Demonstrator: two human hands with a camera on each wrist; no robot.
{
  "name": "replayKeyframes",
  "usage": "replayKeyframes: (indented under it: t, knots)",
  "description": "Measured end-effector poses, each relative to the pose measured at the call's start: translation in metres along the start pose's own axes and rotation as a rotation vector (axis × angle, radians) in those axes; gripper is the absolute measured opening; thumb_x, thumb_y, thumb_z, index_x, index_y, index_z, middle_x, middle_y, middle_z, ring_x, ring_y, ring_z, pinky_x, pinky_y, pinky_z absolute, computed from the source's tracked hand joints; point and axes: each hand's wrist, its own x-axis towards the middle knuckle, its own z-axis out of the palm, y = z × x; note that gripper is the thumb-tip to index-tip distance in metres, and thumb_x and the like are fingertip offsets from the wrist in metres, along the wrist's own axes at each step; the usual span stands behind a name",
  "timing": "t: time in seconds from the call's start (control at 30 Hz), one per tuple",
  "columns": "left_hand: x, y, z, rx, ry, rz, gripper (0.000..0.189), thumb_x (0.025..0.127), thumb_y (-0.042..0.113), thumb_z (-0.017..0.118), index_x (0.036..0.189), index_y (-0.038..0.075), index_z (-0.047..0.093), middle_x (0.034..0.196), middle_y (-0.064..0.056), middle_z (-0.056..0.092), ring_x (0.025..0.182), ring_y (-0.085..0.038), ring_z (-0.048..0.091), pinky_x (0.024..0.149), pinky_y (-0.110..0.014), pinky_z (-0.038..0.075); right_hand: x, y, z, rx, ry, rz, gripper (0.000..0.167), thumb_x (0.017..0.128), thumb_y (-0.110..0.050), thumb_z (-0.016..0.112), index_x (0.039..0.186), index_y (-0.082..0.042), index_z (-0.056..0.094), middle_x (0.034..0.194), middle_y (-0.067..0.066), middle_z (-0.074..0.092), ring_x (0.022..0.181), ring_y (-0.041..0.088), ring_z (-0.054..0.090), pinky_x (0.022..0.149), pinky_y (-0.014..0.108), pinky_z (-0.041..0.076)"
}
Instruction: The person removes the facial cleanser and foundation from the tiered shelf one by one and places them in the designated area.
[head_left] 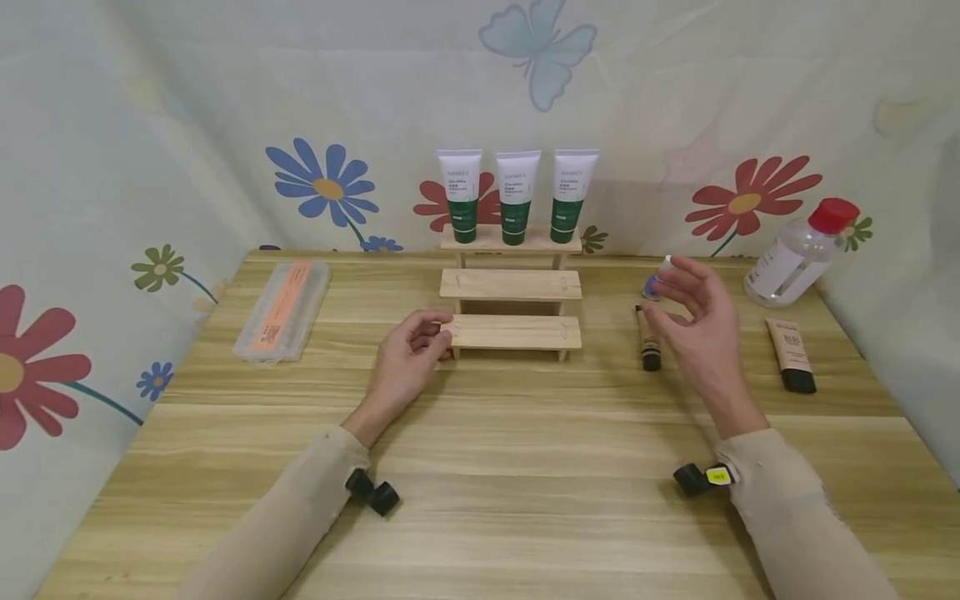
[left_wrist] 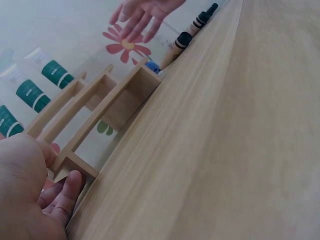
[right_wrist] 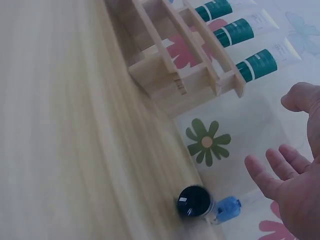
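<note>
A three-step wooden stand (head_left: 517, 332) sits at the middle back of the table. Three white-and-green squeeze tubes (head_left: 514, 196) stand in a row on its top step; the two lower steps are bare. My left hand (head_left: 408, 360) holds the left end of the lowest step, with thumb and fingers around that end in the left wrist view. To the right, my right hand (head_left: 703, 333) is raised with fingers spread and nothing in it. Near it are a small blue bottle with a white cap (head_left: 652, 287), partly hidden by the fingers, and a slim black-capped tube (head_left: 649, 340) lying down.
A clear plastic case (head_left: 300, 321) with an orange label lies at the left. Farther right are a clear bottle with a red cap (head_left: 795, 258) and a beige tube with a black cap (head_left: 792, 354). Flower-printed cloth (head_left: 637, 125) hangs behind the table.
</note>
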Motion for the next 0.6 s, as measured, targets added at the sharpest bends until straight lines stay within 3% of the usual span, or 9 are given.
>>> replayKeyframes:
  t: [0.13, 0.33, 0.6]
  knots:
    - [0.0, -0.001, 0.0, 0.006, 0.003, 0.002, 0.02, 0.112, 0.02, 0.07, 0.132, 0.017, 0.075, 0.114, -0.011, 0.072, 0.095, -0.024, 0.077, 0.082, -0.03, 0.068, 0.007, -0.008, 0.008, -0.019, 0.009, -0.023, 0.061, 0.101, -0.007, 0.083, 0.156, -0.019, 0.059, 0.142, 0.004, 0.069, 0.129, 0.018, 0.069, 0.096, 0.016, 0.061]
    - [-0.001, -0.001, 0.0, -0.003, -0.001, 0.0, 0.02, 0.112, 0.019, 0.07, 0.132, 0.017, 0.075, 0.113, -0.012, 0.072, 0.094, -0.026, 0.077, 0.083, -0.03, 0.069, 0.026, -0.017, 0.027, 0.058, 0.014, -0.066, 0.063, 0.099, -0.007, 0.085, 0.155, -0.018, 0.059, 0.143, 0.007, 0.067, 0.132, 0.024, 0.068, 0.099, 0.018, 0.061]
    - [-0.001, -0.001, 0.001, 0.003, 0.002, 0.005, 0.02, 0.112, 0.018, 0.07, 0.132, 0.018, 0.075, 0.112, -0.011, 0.073, 0.092, -0.025, 0.077, 0.082, -0.031, 0.068, 0.058, -0.024, 0.054, 0.067, -0.029, -0.077, 0.068, 0.097, -0.01, 0.088, 0.157, -0.021, 0.057, 0.148, 0.01, 0.064, 0.139, 0.033, 0.063, 0.103, 0.022, 0.061]
